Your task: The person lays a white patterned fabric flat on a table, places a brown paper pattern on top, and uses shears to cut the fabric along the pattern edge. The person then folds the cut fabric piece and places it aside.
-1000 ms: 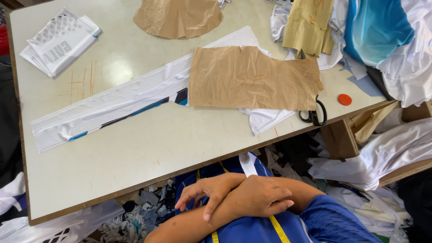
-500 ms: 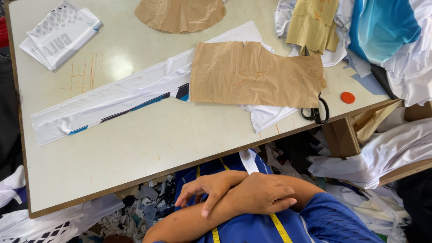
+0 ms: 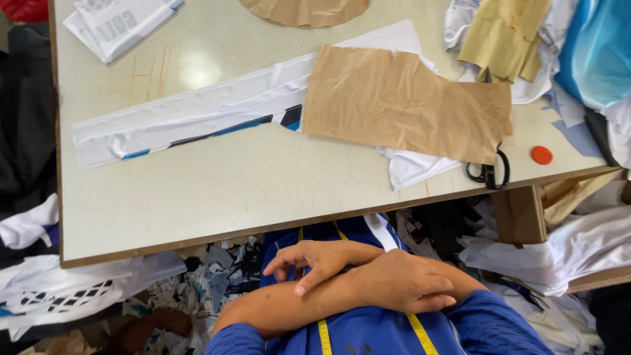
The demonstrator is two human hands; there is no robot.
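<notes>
Resting crossed at the wrists below the near edge of the table (image 3: 197, 210), both hands hold nothing. The right hand (image 3: 322, 260) lies on top with its fingers loosely spread, fingertips touching the other forearm; the left hand (image 3: 401, 283) lies under it, palm down, fingers relaxed and curled lightly over the right forearm. A yellow measuring tape (image 3: 420, 335) hangs down the blue shirt just beneath the hands.

Up on the table, well apart from the hands, a long white fabric strip (image 3: 190, 121) with blue and black markings runs away to the left. A creased brown paper pattern piece (image 3: 401, 105) lies straight ahead of the hands, covering the strip's right end. Black-handled scissors (image 3: 490, 172) sit at the pattern's lower right corner, near the table edge, ahead and to the right of the hands. Just right of the scissors is a small orange disc (image 3: 541, 155). Farther off, another brown paper piece (image 3: 305, 10) lies at the far edge, folded white cloth (image 3: 118, 23) at the far left, and heaped white and blue fabric (image 3: 591, 52) at the far right. Fabric scraps (image 3: 217, 276) litter the floor just left of the hands.
</notes>
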